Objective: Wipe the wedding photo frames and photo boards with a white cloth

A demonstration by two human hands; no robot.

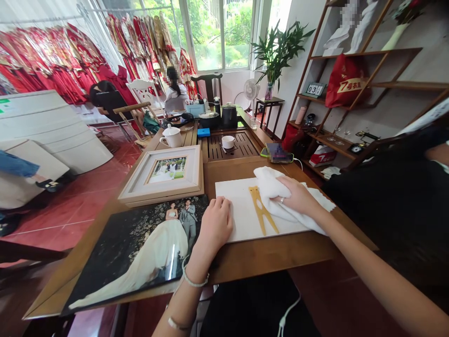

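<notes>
A white board (239,213) lies flat on the table, with a yellow two-legged stand piece (261,210) on its face. My left hand (218,219) has its fingers curled at the board's left edge, holding it; the fingertips are partly hidden. Bunched under my right hand (298,199) is a white cloth (271,185), gripped and pressed on the right part of the board. The cloth trails over the board's right side and hides it. Left of my left hand lies a glossy wedding photo panel (150,248), and behind that a framed photo (164,173).
The wooden table (245,262) carries a white lidded mug (171,136), a tea tray (242,152) with a white cup (228,141), and a phone (278,153) on a cable. A person (174,91) sits beyond the far end. Shelves (365,84) stand at right.
</notes>
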